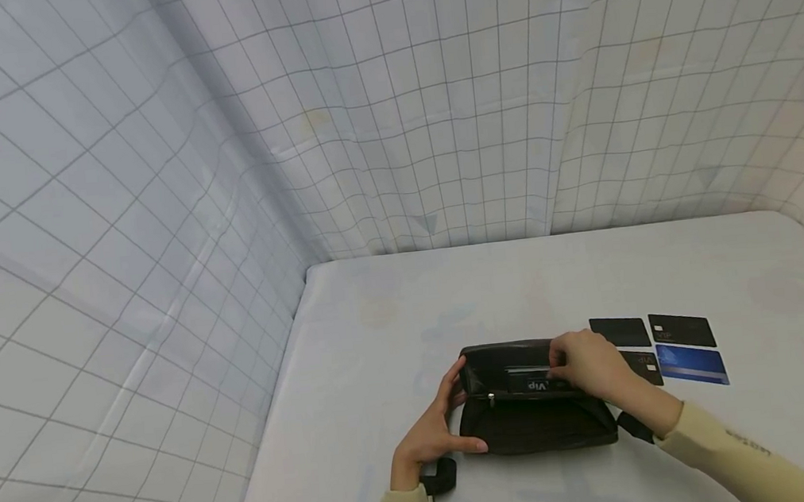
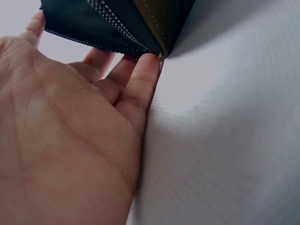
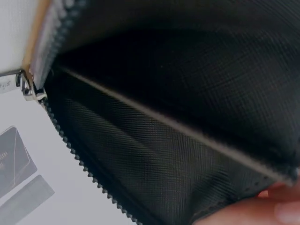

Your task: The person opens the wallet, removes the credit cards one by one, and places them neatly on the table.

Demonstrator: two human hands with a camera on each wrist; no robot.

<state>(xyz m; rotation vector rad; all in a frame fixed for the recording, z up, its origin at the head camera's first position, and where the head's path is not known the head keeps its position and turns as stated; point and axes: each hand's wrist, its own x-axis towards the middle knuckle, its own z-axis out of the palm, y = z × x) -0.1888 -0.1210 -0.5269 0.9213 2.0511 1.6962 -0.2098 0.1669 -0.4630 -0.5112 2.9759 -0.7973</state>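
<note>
Perhaps a booth: gridded cloth walls (image 1: 418, 106)

Wallet (image 1: 504, 355) open, card (image 1: 520, 385) at far half

Wallet: black, textured inside, long sides running left to right on the table (image 1: 406, 298). Zip (image 3: 86, 169) undone, toothed edges standing apart; metal slider (image 3: 33, 92) at one corner. A slim divider (image 3: 183, 130) crosses the dark interior.

Card: dark, pale "Vip" lettering, lying lengthwise along the wallet's far half, right end covered from view. Depth of insertion cannot be determined.
</note>
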